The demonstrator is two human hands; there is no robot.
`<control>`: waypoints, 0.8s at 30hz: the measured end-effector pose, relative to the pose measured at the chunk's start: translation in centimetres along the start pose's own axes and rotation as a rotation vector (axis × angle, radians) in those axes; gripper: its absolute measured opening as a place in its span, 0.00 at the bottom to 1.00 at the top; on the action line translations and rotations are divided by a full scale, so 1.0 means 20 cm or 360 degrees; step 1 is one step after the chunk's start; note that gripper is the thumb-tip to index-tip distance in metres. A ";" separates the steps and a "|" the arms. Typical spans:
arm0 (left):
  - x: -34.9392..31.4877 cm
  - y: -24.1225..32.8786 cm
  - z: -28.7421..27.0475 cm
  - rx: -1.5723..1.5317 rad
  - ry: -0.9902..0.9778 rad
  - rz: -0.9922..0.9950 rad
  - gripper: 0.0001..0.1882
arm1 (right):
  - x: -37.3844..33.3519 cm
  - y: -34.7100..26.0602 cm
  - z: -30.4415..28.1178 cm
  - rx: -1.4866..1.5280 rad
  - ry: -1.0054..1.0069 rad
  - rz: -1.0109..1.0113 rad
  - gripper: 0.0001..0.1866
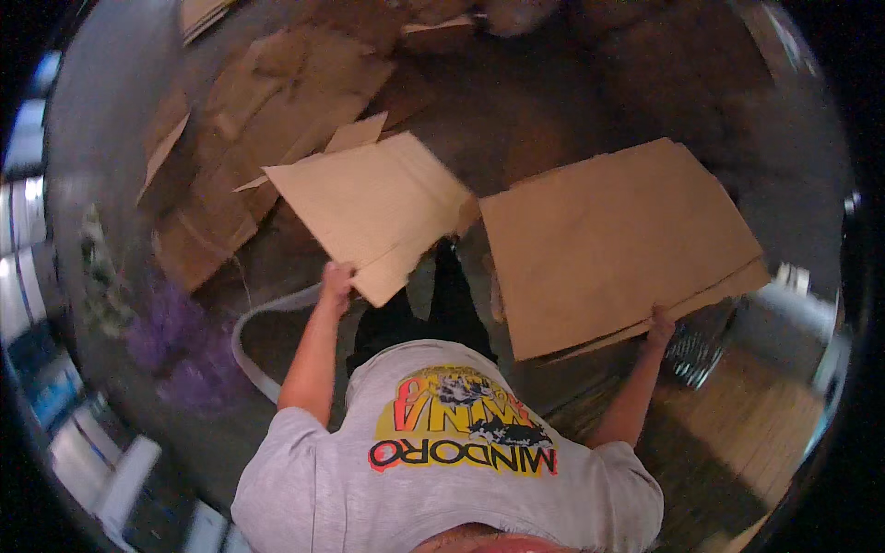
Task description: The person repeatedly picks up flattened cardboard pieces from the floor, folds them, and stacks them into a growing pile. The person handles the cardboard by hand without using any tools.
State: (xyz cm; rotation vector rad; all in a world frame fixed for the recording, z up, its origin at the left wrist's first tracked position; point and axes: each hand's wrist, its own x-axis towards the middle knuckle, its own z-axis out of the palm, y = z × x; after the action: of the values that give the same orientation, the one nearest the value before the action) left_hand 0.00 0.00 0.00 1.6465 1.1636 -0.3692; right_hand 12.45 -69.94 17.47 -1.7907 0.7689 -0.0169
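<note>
My left hand (338,282) is closed on the near corner of a pale cardboard sheet (369,203), which tilts in front of my legs. At its far right corner the sheet comes close to a larger brown stack of flat cardboard (618,244); I cannot tell whether they touch. My right hand (661,323) grips the near edge of this stack, where more than one layer shows. The fingers under both pieces are hidden by the cardboard.
Flattened cardboard boxes (267,101) lie in a heap on the floor at the far left. A purple plastic bundle (184,346) and a white strap (249,355) are at my left. A dark wire basket (696,355) stands on the right, near stacked brown cardboard (737,424).
</note>
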 end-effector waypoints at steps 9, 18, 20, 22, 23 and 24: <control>1.09 0.80 -0.03 0.0819 -0.0997 0.1269 0.28 | -0.95 1.17 0.09 0.0062 0.1181 0.0256 0.23; 1.47 1.50 0.26 0.1771 -0.0406 0.1977 0.25 | -1.75 1.59 0.16 0.0598 0.1772 0.0095 0.26; 1.48 1.62 0.29 0.1843 -0.0215 0.1990 0.24 | -1.90 1.58 0.12 0.0762 0.1984 0.0154 0.24; 1.48 1.71 0.31 0.1901 -0.0024 0.1969 0.23 | -1.95 1.59 -0.01 0.0842 0.2100 0.0227 0.23; 1.46 1.77 0.32 0.1926 0.0092 0.1958 0.23 | -1.99 1.59 -0.08 0.0865 0.2136 0.0339 0.24; 1.50 1.86 0.31 0.1939 0.0169 0.1953 0.23 | -2.01 1.50 -0.04 0.0894 0.2229 0.0522 0.24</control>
State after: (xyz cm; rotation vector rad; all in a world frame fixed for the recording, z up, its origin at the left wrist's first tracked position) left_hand 46.99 10.19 -3.13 3.0599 -0.3529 -0.1466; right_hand -34.07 -55.08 6.34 -0.8877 1.7793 -1.2345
